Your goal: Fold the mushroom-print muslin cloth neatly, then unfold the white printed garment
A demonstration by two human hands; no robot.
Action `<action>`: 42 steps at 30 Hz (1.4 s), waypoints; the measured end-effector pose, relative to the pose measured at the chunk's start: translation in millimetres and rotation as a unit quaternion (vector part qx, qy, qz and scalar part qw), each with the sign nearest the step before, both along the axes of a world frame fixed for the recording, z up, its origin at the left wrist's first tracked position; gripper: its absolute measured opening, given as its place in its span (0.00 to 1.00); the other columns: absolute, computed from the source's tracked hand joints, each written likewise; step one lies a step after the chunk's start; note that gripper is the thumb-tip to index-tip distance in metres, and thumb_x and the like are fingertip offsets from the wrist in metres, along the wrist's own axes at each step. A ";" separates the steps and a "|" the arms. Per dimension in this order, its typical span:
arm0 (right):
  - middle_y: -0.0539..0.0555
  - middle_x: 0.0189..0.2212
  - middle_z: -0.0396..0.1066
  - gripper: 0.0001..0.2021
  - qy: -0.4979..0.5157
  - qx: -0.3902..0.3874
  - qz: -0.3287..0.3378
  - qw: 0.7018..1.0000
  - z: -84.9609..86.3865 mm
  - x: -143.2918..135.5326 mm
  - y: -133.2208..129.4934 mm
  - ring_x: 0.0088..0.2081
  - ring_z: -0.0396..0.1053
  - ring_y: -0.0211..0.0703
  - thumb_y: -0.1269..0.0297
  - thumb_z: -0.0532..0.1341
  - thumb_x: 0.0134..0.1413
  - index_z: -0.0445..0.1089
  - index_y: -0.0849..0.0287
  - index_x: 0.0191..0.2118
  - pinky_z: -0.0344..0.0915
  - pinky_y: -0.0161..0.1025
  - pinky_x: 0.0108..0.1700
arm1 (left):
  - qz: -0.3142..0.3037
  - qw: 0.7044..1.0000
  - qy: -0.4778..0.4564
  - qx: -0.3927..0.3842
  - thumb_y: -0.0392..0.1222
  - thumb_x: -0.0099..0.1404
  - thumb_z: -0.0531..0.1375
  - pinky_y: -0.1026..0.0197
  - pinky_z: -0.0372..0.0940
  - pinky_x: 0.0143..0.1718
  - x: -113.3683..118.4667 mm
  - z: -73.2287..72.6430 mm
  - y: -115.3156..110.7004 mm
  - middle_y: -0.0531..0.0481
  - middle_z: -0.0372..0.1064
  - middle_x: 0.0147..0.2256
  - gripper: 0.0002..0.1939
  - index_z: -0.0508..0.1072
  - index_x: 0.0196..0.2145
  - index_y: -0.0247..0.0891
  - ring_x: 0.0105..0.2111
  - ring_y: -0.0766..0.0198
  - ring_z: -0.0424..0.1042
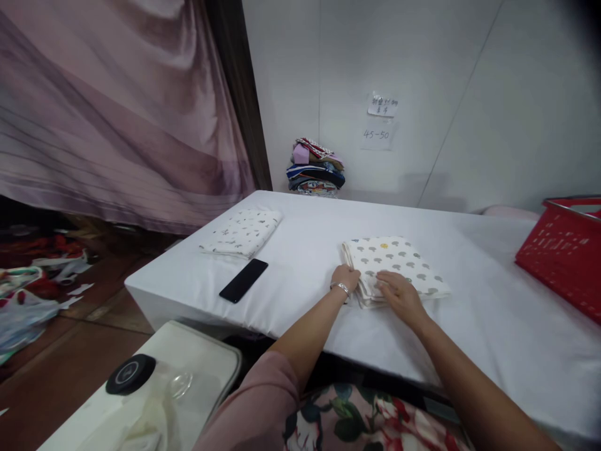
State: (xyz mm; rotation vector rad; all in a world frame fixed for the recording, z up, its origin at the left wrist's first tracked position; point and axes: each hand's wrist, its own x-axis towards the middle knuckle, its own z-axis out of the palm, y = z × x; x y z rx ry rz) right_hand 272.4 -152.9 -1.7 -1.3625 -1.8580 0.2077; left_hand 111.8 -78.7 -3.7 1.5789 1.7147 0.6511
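Note:
A white cloth with grey mushroom-like prints (399, 260) lies folded on the white-covered table (305, 250). My left hand (345, 279), with a silver bracelet at the wrist, pinches the folded left edge of this cloth. On its top near the front left corner rests my right hand (399, 295), fingers stretched out and lying fairly flat. To the left is a second folded white cloth (244, 232) with small dark prints. A black phone (244, 280) lies in front of that one.
A red basket (563, 250) stands at the table's right end. Against the wall behind the table is a stack of folded fabrics (315, 169). A white surface (197, 357) at lower left carries a round black object (130, 374). A pink curtain (117, 113) hangs at left.

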 end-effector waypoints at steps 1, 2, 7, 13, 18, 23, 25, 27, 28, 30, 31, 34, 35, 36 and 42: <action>0.57 0.46 0.71 0.16 -0.021 -0.011 0.009 1.000 -0.5 0.6 3.9 0.50 0.66 0.49 0.56 0.53 0.57 0.73 0.54 0.44 0.64 0.51 0.51 | -0.001 1.000 0.002 -0.002 0.41 0.54 0.59 0.63 0.63 0.34 0.0 0.7 1.1 0.46 0.75 0.31 0.06 0.74 0.28 0.37 0.34 0.59 0.73; 0.57 0.48 0.70 0.16 -0.049 -0.029 0.022 0.998 -2.0 0.5 6.9 0.52 0.65 0.50 0.55 0.53 0.57 0.72 0.54 0.45 0.62 0.52 0.53 | -0.001 1.000 0.002 -0.002 0.41 0.55 0.59 0.63 0.63 0.34 0.2 1.6 2.4 0.46 0.75 0.31 0.07 0.75 0.28 0.37 0.34 0.59 0.73; 0.55 0.55 0.65 0.17 -0.158 -0.080 0.027 0.984 -16.1 -4.1 8.3 0.58 0.57 0.55 0.57 0.51 0.59 0.70 0.53 0.49 0.56 0.58 0.56 | 0.005 1.000 0.002 0.006 0.49 0.57 0.59 0.63 0.63 0.35 3.9 6.3 12.2 0.44 0.75 0.33 0.13 0.75 0.29 0.36 0.36 0.58 0.73; 0.55 0.54 0.65 0.17 -0.132 -0.076 0.054 0.987 -13.1 1.6 7.3 0.57 0.59 0.53 0.57 0.52 0.59 0.71 0.54 0.48 0.58 0.55 0.56 | 0.028 0.999 0.001 0.037 0.42 0.57 0.57 0.63 0.62 0.36 6.5 1.8 15.3 0.45 0.74 0.33 0.07 0.73 0.29 0.37 0.36 0.59 0.72; 0.57 0.52 0.68 0.15 -0.087 -0.067 0.072 0.991 -7.7 4.3 9.6 0.54 0.64 0.52 0.57 0.53 0.58 0.74 0.54 0.45 0.62 0.52 0.54 | 0.042 0.999 -0.001 0.028 0.41 0.56 0.57 0.62 0.62 0.38 3.7 -3.8 13.5 0.45 0.72 0.36 0.06 0.71 0.29 0.37 0.37 0.59 0.71; 0.55 0.51 0.68 0.15 -0.098 -0.039 0.043 0.993 -17.3 2.2 8.1 0.54 0.63 0.53 0.57 0.54 0.57 0.73 0.52 0.44 0.60 0.55 0.55 | 0.072 0.997 -0.011 0.011 0.43 0.54 0.60 0.61 0.61 0.39 4.3 -1.3 19.4 0.44 0.69 0.42 0.11 0.68 0.35 0.37 0.40 0.58 0.70; 0.55 0.52 0.68 0.15 -0.107 -0.028 0.035 0.993 -21.5 1.8 7.2 0.55 0.63 0.53 0.57 0.53 0.58 0.73 0.52 0.45 0.59 0.56 0.55 | 0.079 0.997 -0.016 0.008 0.44 0.54 0.60 0.61 0.61 0.40 5.6 -1.0 22.3 0.44 0.68 0.43 0.15 0.66 0.39 0.38 0.41 0.58 0.70; 0.55 0.52 0.67 0.15 -0.119 -0.023 0.031 0.992 -23.7 1.4 6.1 0.55 0.62 0.53 0.57 0.52 0.58 0.72 0.52 0.46 0.59 0.55 0.55 | 0.077 0.997 -0.010 0.018 0.45 0.54 0.60 0.61 0.61 0.40 7.1 -1.4 24.8 0.44 0.67 0.45 0.16 0.65 0.40 0.38 0.41 0.58 0.70; 0.55 0.53 0.67 0.15 -0.125 -0.023 0.030 0.991 -24.0 1.0 5.4 0.55 0.62 0.52 0.58 0.52 0.59 0.72 0.52 0.46 0.59 0.55 0.55 | 0.075 0.997 -0.003 0.024 0.46 0.55 0.60 0.61 0.61 0.41 7.9 -1.7 25.8 0.43 0.67 0.45 0.16 0.66 0.40 0.38 0.41 0.58 0.70; 0.55 0.53 0.67 0.16 -0.135 -0.023 0.026 0.990 -23.9 -0.1 3.9 0.56 0.61 0.52 0.58 0.51 0.60 0.71 0.52 0.47 0.58 0.55 0.55 | 0.069 0.997 0.011 0.029 0.49 0.56 0.59 0.60 0.61 0.41 9.1 -2.2 27.3 0.42 0.67 0.44 0.15 0.67 0.38 0.38 0.40 0.57 0.70; 0.55 0.53 0.66 0.16 -0.138 -0.022 0.024 0.990 -23.8 -0.8 3.3 0.56 0.60 0.52 0.58 0.51 0.60 0.71 0.52 0.47 0.58 0.55 0.55 | 0.064 0.997 0.018 0.026 0.50 0.56 0.59 0.59 0.62 0.40 9.4 -2.3 28.0 0.42 0.67 0.44 0.15 0.68 0.37 0.37 0.40 0.56 0.70; 0.55 0.54 0.66 0.16 -0.139 -0.011 0.014 0.990 -24.6 -3.1 2.0 0.57 0.60 0.52 0.59 0.50 0.60 0.70 0.52 0.48 0.57 0.55 0.55 | 0.046 0.998 0.031 0.027 0.50 0.57 0.58 0.59 0.62 0.40 8.5 -2.5 30.4 0.41 0.68 0.42 0.14 0.70 0.32 0.37 0.39 0.56 0.70; 0.55 0.54 0.66 0.16 -0.140 -0.008 0.013 0.990 -25.3 -3.7 1.7 0.57 0.60 0.52 0.59 0.50 0.60 0.70 0.52 0.48 0.57 0.55 0.55 | 0.039 0.998 0.033 0.030 0.49 0.57 0.58 0.60 0.61 0.40 7.5 -2.6 31.5 0.41 0.69 0.40 0.12 0.71 0.31 0.37 0.38 0.57 0.71; 0.55 0.54 0.66 0.16 -0.140 -0.006 0.014 0.990 -26.1 -4.1 1.4 0.57 0.60 0.52 0.60 0.50 0.60 0.70 0.52 0.48 0.57 0.55 0.55 | 0.033 0.998 0.033 0.031 0.48 0.57 0.58 0.61 0.61 0.39 6.2 -2.8 32.8 0.42 0.71 0.38 0.11 0.71 0.29 0.37 0.38 0.57 0.71; 0.54 0.53 0.66 0.15 -0.102 -0.044 0.031 0.993 -20.8 -1.2 4.2 0.57 0.60 0.51 0.59 0.53 0.58 0.71 0.52 0.46 0.58 0.54 0.56 | 0.005 1.000 0.028 0.010 0.47 0.58 0.58 0.63 0.60 0.32 -2.6 -6.6 41.3 0.46 0.73 0.28 0.12 0.70 0.22 0.38 0.33 0.59 0.72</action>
